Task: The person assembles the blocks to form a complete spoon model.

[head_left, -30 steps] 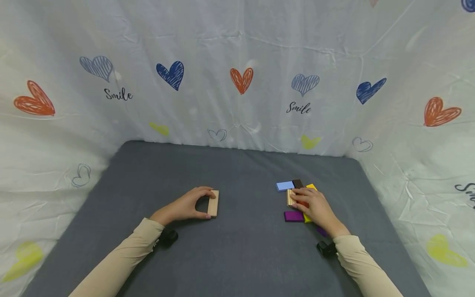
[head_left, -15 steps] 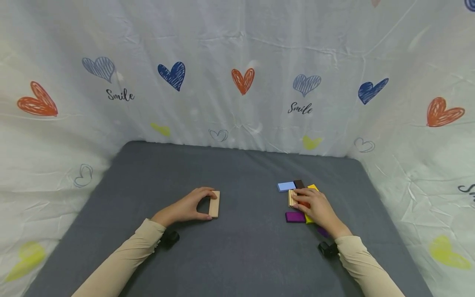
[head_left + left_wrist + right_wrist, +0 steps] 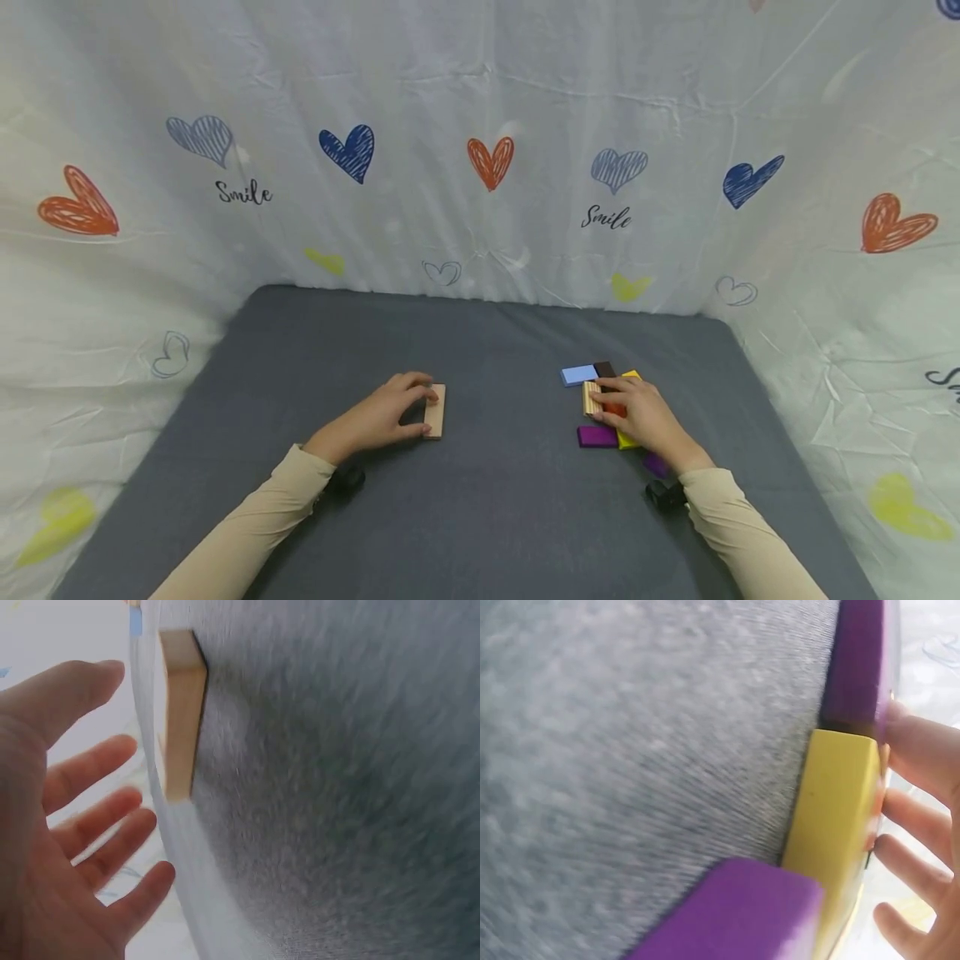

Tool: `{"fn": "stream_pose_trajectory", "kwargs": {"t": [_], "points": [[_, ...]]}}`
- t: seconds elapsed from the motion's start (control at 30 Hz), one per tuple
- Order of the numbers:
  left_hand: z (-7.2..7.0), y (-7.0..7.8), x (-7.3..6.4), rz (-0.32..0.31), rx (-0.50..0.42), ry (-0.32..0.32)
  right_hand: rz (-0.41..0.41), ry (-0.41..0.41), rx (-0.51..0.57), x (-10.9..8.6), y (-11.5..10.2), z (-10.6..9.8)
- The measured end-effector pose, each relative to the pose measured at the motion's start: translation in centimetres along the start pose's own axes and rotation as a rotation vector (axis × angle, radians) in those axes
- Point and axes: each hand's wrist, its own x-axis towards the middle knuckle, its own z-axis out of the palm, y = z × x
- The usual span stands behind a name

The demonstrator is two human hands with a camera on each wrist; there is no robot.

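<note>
My left hand [image 3: 382, 421] is beside a plain wooden block [image 3: 435, 412] that lies flat on the grey table. In the left wrist view its fingers are spread and loose, with a gap to the block [image 3: 182, 712]. My right hand [image 3: 637, 412] holds a small ridged wooden block [image 3: 591, 399] at the left of a group of coloured blocks, thumb near one end and fingers near the other. An orange-red block [image 3: 615, 409] shows partly under this hand. In the right wrist view its fingers [image 3: 919, 817] are partly behind a yellow block [image 3: 829, 802].
Around the right hand lie a light blue block [image 3: 578, 375], a dark brown block [image 3: 603, 368], a yellow block [image 3: 627, 439] and two purple ones, one purple block [image 3: 597, 437] to the left. A white heart-print curtain [image 3: 487, 225] surrounds the grey table [image 3: 487, 517].
The left hand has let go of the plain wooden block: its fingers have lifted and spread slightly. The right hand stays at nearly the same place.
</note>
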Motion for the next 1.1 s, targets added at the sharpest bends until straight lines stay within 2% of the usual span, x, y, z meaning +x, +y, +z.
{"fn": "stream_pose_trajectory", "kwargs": {"t": [0.13, 0.23, 0.4, 0.73, 1.1], "points": [[0.2, 0.7, -0.6, 0.103, 0.109, 0.049, 0.014, -0.05, 0.009, 0.3, 0.0, -0.5], [0.5, 0.9, -0.7, 0.135, 0.154, 0.061, 0.003, -0.065, 0.025, 0.4, 0.2, -0.8], [0.8, 0.8, -0.8, 0.101, 0.166, 0.05, -0.009, -0.054, 0.089, 1.1, 0.8, -1.1], [1.1, 1.0, -0.5, 0.057, 0.148, 0.067, 0.056, -0.103, 0.156, 2.4, 2.0, -1.2], [1.0, 1.2, -0.4, 0.046, 0.113, 0.076, 0.069, -0.247, 0.187, 4.1, 2.9, -1.6]]}}
